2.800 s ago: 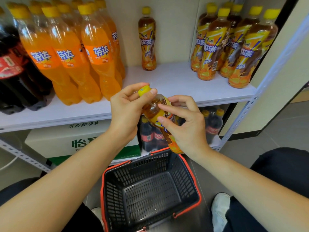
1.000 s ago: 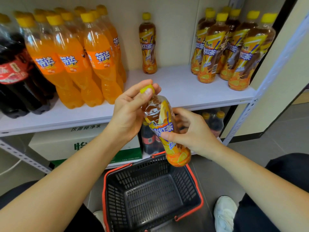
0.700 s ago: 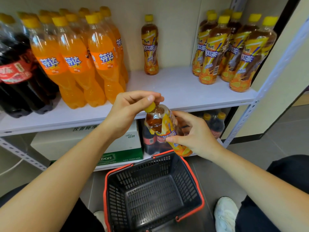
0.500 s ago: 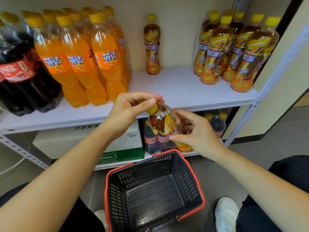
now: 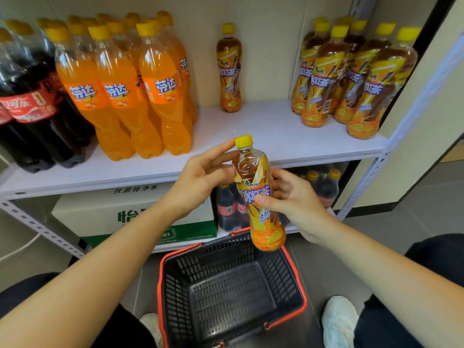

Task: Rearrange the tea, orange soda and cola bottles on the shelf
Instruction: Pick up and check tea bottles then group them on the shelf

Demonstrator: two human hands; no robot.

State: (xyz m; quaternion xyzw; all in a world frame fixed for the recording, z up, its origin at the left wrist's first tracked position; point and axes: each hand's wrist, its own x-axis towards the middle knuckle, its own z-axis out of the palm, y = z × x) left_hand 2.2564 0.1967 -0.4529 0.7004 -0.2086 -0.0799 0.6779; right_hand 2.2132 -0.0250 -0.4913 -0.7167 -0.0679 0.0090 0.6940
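A tea bottle [image 5: 261,197] with a yellow cap stands nearly upright in the air before the white shelf [image 5: 263,129]. My right hand [image 5: 291,202] grips its labelled middle. My left hand [image 5: 200,177] touches its neck just below the cap. On the shelf, cola bottles [image 5: 27,106] stand far left, orange soda bottles [image 5: 125,96] beside them, a lone tea bottle [image 5: 229,71] at the back centre, and a group of tea bottles [image 5: 351,76] at the right.
A black basket [image 5: 231,290] with red rim sits on the floor below my hands. The lower shelf holds a white and green water carton [image 5: 133,209] and small cola bottles [image 5: 231,209]. A metal shelf post [image 5: 391,146] rises at the right.
The held tea bottle has been turned from tilted to nearly upright and lifted a little. My left fingers slid off the cap to the neck.
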